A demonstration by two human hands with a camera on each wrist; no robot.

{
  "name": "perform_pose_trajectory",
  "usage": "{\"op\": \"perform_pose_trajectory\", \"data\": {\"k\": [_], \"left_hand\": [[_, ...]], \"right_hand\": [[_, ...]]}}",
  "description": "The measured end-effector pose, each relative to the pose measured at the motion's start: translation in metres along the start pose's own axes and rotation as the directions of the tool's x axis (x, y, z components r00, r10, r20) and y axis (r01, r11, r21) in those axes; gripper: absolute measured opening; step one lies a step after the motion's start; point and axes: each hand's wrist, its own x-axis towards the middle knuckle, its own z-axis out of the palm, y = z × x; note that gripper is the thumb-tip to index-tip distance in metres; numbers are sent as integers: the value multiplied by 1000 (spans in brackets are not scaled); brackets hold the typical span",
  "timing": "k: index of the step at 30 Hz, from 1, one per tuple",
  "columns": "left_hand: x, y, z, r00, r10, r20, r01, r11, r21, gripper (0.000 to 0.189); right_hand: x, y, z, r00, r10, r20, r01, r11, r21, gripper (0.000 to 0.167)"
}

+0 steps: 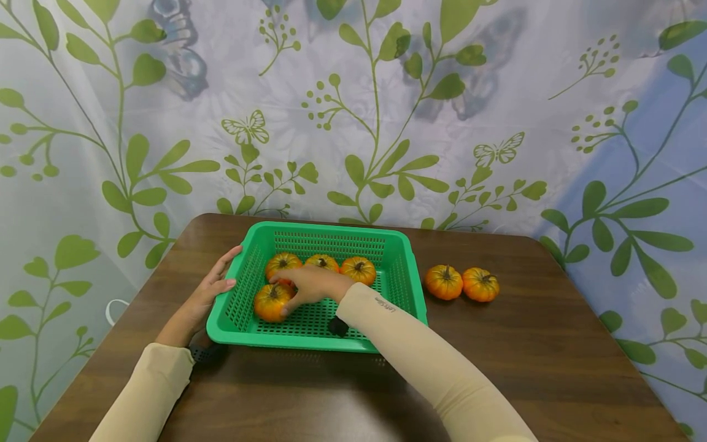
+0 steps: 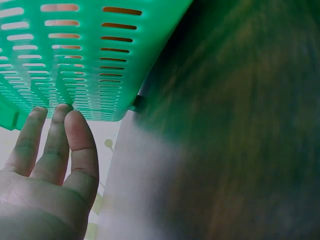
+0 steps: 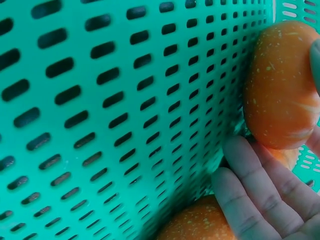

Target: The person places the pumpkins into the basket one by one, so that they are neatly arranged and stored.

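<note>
My right hand [image 1: 312, 283] reaches into a green plastic basket [image 1: 331, 344] and grips a small orange pumpkin [image 1: 270, 302] at the front left. Its thumb lies on the near side, with the fingers behind. In the right wrist view the held pumpkin [image 3: 282, 85] is close to the perforated basket floor [image 3: 120, 120], and another pumpkin [image 3: 197, 222] shows below the fingers. Along the basket's left side, my left hand [image 1: 207, 294] touches the rim with thumb and fingers extended. The left wrist view shows straight fingers [image 2: 55, 145] against the outer wall [image 2: 75, 60].
Three more pumpkins, including a middle one [image 1: 322, 263] and a right one [image 1: 358, 270], line the basket's back. Two others, a left one [image 1: 444, 282] and a right one [image 1: 480, 285], sit on the brown wooden table [image 1: 530, 344]. A leaf-patterned curtain [image 1: 342, 123] hangs behind.
</note>
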Motion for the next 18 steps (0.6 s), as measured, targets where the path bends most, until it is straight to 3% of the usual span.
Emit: {"op": "perform_pose_trajectory", "data": {"k": [18], "left_hand": [[2,1,0,999,-31,-17,30,999,-14,63]], "right_hand": [[3,2,-5,1000,-3,16,3,1000,17,78]]}}
